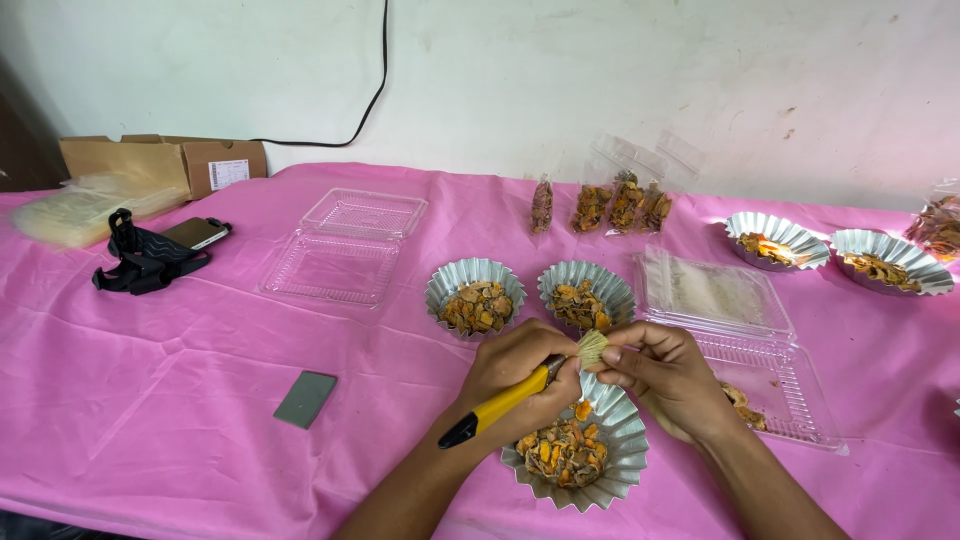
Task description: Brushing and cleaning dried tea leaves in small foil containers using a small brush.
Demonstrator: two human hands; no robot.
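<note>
Yellow-handled brush with black tip and pale bristles (520, 393) in left hand (520, 375), fingers wrapped around handle; right hand (665, 372) fingers pinch bristles. Long axis diagonal, bristles up-right, above fluted foil cup of orange dried pieces (575, 450).

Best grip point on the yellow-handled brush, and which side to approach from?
Grip the yellow handle mid-length, probably coming from the lower left. It runs diagonally from its black tip up to the bristles, and that lower stretch is bare. The left hand already wraps the upper handle, and the right hand pinches the bristles above a fluted foil cup.
</note>
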